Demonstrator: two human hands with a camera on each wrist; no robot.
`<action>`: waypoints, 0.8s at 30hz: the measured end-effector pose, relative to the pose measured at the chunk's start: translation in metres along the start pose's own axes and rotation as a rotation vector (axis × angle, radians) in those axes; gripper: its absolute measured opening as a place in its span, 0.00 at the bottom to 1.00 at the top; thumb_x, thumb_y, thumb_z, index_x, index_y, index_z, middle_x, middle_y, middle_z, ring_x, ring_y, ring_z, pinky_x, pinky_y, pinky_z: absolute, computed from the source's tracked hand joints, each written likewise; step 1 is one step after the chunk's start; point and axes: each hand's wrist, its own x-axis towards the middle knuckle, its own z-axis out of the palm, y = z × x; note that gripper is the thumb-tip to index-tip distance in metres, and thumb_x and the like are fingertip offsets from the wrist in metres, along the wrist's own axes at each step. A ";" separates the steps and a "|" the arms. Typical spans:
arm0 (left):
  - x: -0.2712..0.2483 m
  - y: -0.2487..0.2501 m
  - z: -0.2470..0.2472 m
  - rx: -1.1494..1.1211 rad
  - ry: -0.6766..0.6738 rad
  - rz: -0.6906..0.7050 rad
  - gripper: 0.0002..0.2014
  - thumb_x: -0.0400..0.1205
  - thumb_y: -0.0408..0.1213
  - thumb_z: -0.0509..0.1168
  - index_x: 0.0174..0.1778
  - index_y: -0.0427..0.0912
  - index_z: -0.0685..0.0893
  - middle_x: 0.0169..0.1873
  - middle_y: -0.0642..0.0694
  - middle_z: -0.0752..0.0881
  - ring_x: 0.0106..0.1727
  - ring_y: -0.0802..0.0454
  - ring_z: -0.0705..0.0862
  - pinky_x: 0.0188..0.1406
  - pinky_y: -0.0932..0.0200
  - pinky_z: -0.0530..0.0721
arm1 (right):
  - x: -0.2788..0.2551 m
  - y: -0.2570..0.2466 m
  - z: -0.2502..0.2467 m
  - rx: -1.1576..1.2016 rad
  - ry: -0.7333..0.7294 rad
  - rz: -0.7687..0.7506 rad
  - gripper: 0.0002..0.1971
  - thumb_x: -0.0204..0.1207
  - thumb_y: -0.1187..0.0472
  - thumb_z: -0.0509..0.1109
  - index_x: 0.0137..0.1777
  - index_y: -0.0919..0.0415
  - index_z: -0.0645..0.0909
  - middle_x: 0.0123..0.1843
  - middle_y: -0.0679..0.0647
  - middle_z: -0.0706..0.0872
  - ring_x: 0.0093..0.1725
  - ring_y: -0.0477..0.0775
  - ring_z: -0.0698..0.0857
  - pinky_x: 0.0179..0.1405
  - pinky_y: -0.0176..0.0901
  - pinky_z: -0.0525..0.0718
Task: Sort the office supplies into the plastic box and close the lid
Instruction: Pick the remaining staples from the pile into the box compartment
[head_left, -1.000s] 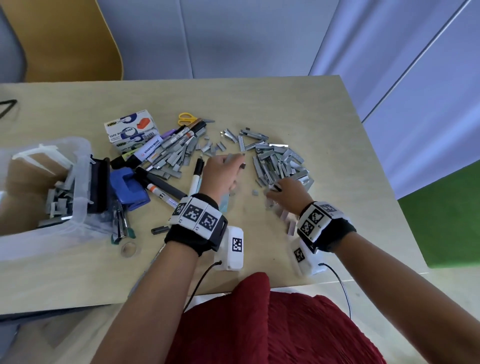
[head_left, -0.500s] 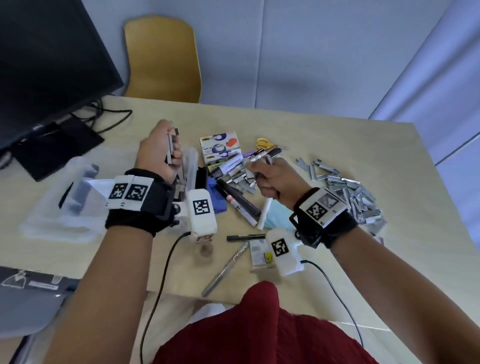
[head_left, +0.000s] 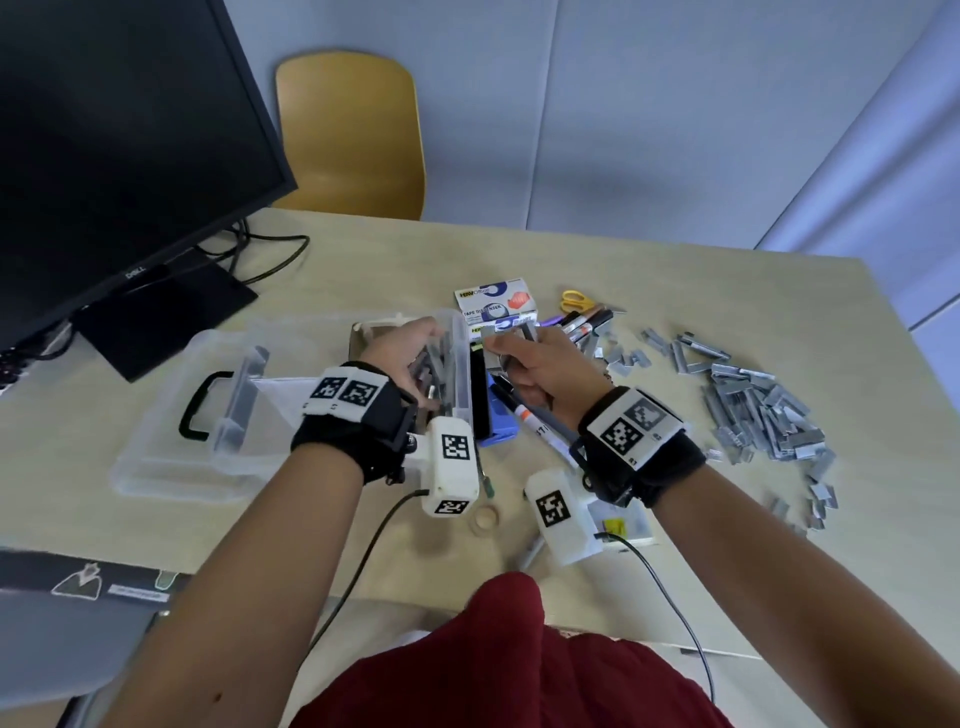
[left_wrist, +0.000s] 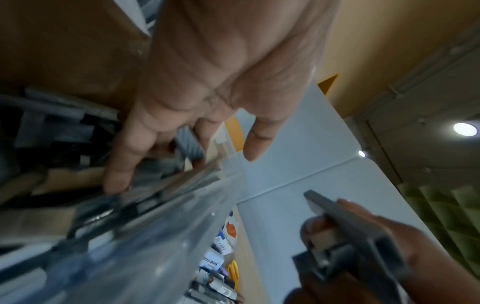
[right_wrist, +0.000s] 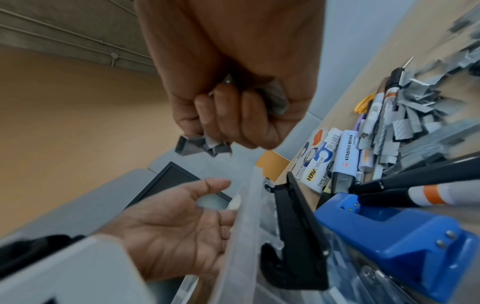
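Note:
The clear plastic box (head_left: 460, 338) stands open, its lid (head_left: 171, 457) with a black handle folded out to the left. My left hand (head_left: 410, 348) hovers over the box with straight, spread fingers (left_wrist: 116, 181); grey staple strips (head_left: 434, 369) lie in the box below them. My right hand (head_left: 519, 358) is just right of the box wall (right_wrist: 244, 216) and grips a bunch of staple strips (right_wrist: 197, 145) in a fist. A big pile of loose staple strips (head_left: 758, 410) lies on the table to the right.
A blue hole punch (head_left: 498, 431), markers (head_left: 540, 426), tape dispenser cartons (head_left: 493, 306) and yellow scissors (head_left: 576, 299) lie right of the box. A tape roll (head_left: 484, 519) sits near the front edge. A monitor (head_left: 104, 130) stands far left, with a yellow chair (head_left: 353, 135) behind the table.
My left hand, which held staple strips above the box, has opened over it and holds nothing. My right hand has moved left with its staple strips, up to the box wall.

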 end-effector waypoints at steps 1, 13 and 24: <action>-0.003 0.000 0.000 0.052 -0.017 0.018 0.06 0.81 0.41 0.59 0.45 0.44 0.77 0.43 0.47 0.77 0.50 0.45 0.74 0.52 0.42 0.76 | 0.002 0.000 0.004 -0.007 0.022 -0.005 0.21 0.80 0.65 0.63 0.26 0.54 0.61 0.14 0.45 0.59 0.12 0.43 0.54 0.11 0.28 0.54; -0.036 -0.012 -0.074 0.348 0.472 0.542 0.07 0.83 0.36 0.56 0.47 0.42 0.79 0.43 0.49 0.79 0.48 0.51 0.76 0.47 0.60 0.73 | 0.019 -0.004 0.097 -0.270 0.029 -0.028 0.16 0.81 0.65 0.59 0.30 0.60 0.70 0.22 0.53 0.73 0.14 0.44 0.70 0.11 0.29 0.66; -0.010 -0.051 -0.090 0.800 0.578 0.616 0.15 0.82 0.31 0.53 0.60 0.41 0.81 0.61 0.43 0.80 0.68 0.45 0.69 0.64 0.48 0.68 | 0.035 0.007 0.115 -0.582 0.212 0.040 0.24 0.77 0.57 0.65 0.70 0.66 0.65 0.69 0.61 0.70 0.67 0.60 0.73 0.68 0.52 0.74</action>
